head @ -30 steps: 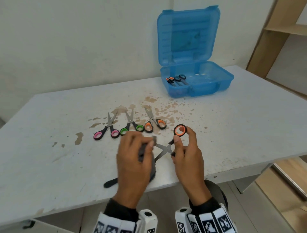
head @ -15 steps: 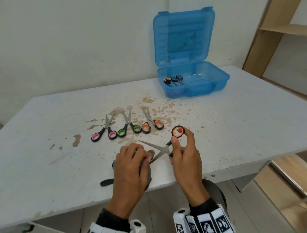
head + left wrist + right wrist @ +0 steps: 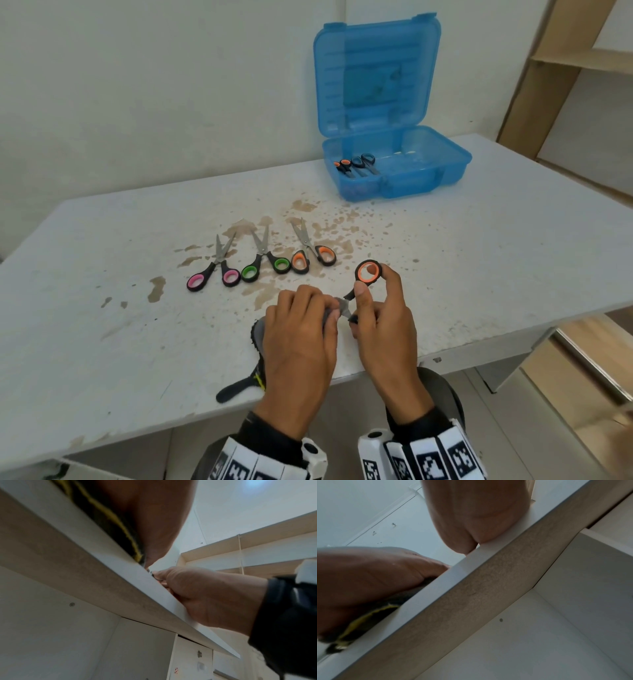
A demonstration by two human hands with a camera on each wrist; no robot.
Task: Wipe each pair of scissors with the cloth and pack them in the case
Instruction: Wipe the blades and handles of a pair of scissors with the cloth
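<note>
In the head view my right hand (image 3: 373, 308) grips orange-handled scissors (image 3: 367, 272) by their handles near the table's front edge. My left hand (image 3: 301, 329) holds a grey cloth (image 3: 259, 334) wrapped over the blades, so only a short stretch of blade shows between the hands. Three more pairs lie in a row behind: pink-handled scissors (image 3: 214, 272), green-handled scissors (image 3: 265, 262) and orange-handled scissors (image 3: 313, 253). The open blue case (image 3: 428, 171) stands at the back and holds two pairs of scissors (image 3: 354, 164). The wrist views show the cloth's yellow-edged hem (image 3: 120, 524) (image 3: 359, 619) and the table edge.
The white table (image 3: 479, 260) has brown stains around the row of scissors. A black strap of the cloth (image 3: 236, 389) lies at the front edge. Wooden shelving (image 3: 565, 68) stands at the right, beyond the table.
The left hand drew the cloth off the blades toward me, leaving them bare and spread, and has now slid back up over them close to the pivot. The right hand has stayed put.
</note>
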